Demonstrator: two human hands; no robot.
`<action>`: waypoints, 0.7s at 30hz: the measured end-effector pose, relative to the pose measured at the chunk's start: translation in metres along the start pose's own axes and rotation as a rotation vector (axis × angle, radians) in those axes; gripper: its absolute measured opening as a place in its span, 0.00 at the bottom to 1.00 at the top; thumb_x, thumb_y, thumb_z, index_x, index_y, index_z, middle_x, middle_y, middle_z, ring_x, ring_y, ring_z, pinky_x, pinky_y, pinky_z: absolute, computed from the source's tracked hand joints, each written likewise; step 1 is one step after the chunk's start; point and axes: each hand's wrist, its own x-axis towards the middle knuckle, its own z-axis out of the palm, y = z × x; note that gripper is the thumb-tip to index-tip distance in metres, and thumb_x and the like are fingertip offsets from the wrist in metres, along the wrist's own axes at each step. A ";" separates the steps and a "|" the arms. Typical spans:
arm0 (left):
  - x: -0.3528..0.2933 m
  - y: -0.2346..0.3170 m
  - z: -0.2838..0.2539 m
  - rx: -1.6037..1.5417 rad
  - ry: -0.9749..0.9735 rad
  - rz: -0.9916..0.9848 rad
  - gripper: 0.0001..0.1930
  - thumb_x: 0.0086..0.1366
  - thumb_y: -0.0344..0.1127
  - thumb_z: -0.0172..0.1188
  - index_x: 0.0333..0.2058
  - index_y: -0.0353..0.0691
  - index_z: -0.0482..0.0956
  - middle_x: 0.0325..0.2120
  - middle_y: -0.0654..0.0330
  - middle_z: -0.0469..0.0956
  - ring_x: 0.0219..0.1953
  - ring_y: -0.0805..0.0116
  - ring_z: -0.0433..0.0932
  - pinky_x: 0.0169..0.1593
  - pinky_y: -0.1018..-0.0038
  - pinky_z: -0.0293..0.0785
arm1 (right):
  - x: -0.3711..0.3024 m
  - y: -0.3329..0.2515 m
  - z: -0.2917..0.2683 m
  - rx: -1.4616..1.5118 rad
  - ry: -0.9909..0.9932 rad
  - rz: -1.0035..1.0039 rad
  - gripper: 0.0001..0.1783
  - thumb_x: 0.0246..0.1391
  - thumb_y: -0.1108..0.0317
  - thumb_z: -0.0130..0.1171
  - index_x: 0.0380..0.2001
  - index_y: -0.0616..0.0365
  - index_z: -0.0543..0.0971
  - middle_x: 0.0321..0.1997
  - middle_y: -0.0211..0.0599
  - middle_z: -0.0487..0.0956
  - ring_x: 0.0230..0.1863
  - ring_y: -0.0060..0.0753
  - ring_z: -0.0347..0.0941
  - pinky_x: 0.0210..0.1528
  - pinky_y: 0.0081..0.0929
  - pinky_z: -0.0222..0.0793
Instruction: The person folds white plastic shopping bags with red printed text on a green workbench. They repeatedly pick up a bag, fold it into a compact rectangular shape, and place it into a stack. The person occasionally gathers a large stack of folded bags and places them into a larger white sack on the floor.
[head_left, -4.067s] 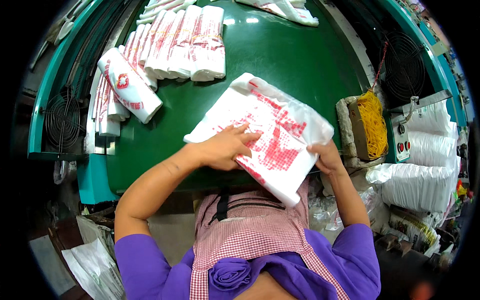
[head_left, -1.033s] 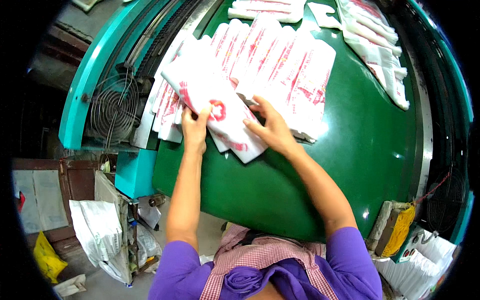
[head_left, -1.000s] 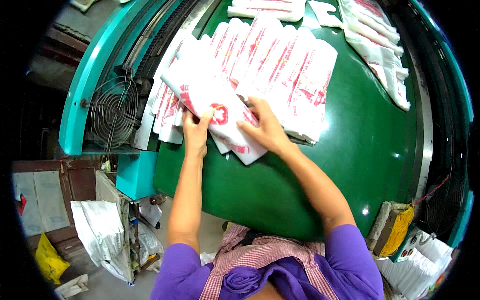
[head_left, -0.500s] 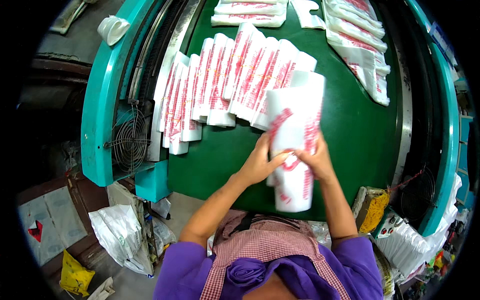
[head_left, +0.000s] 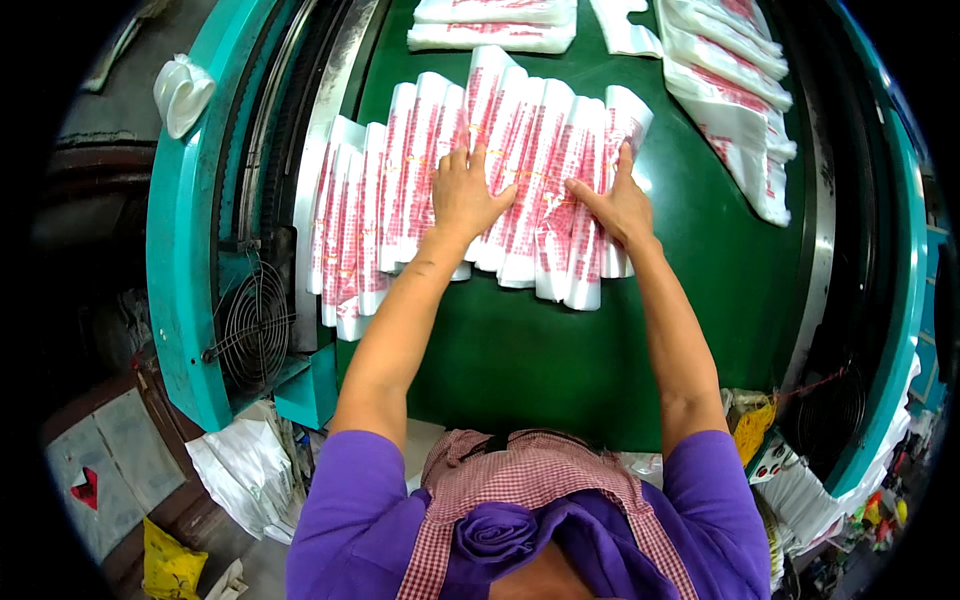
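A row of rolled white plastic bags with red print lies side by side across the green work surface. Thin yellow bands cross several of the rolls. Spread over the middle of the row, my left hand rests on the rolls with its fingers apart. At the right end, my right hand lies on the last rolls, thumb and forefinger stretched wide. Neither hand is wrapped round a roll; each is pressed against the row from above.
Flat bag stacks lie at the far edge and far right. Teal machine rails flank the surface, with a wire-guarded fan at left. Yellow bands hang at the near right. White sacks stand on the floor.
The large roll I held in both hands near me is now laid down at the row's right end. Both hands have moved away from me and opened onto the rolls.
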 end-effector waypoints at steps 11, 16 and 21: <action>-0.046 -0.016 -0.013 -0.155 -0.135 0.040 0.15 0.60 0.44 0.57 0.34 0.38 0.82 0.55 0.42 0.62 0.57 0.47 0.59 0.58 0.54 0.55 | 0.005 -0.024 0.020 -0.044 -0.074 -0.011 0.65 0.33 0.51 0.67 0.68 0.61 0.39 0.63 0.63 0.60 0.60 0.58 0.64 0.60 0.40 0.63; -0.023 -0.036 -0.004 0.031 0.173 -0.041 0.39 0.52 0.47 0.66 0.60 0.43 0.60 0.59 0.43 0.56 0.61 0.46 0.53 0.58 0.48 0.52 | 0.008 -0.011 0.024 -0.052 0.002 -0.048 0.65 0.33 0.50 0.66 0.68 0.56 0.38 0.62 0.59 0.62 0.55 0.57 0.69 0.56 0.41 0.67; 0.000 -0.032 -0.004 0.029 0.087 -0.358 0.50 0.45 0.49 0.70 0.63 0.38 0.54 0.57 0.42 0.57 0.59 0.46 0.56 0.59 0.52 0.54 | 0.006 -0.010 0.024 0.022 0.032 -0.070 0.63 0.33 0.49 0.66 0.68 0.55 0.41 0.60 0.56 0.64 0.53 0.57 0.70 0.54 0.43 0.67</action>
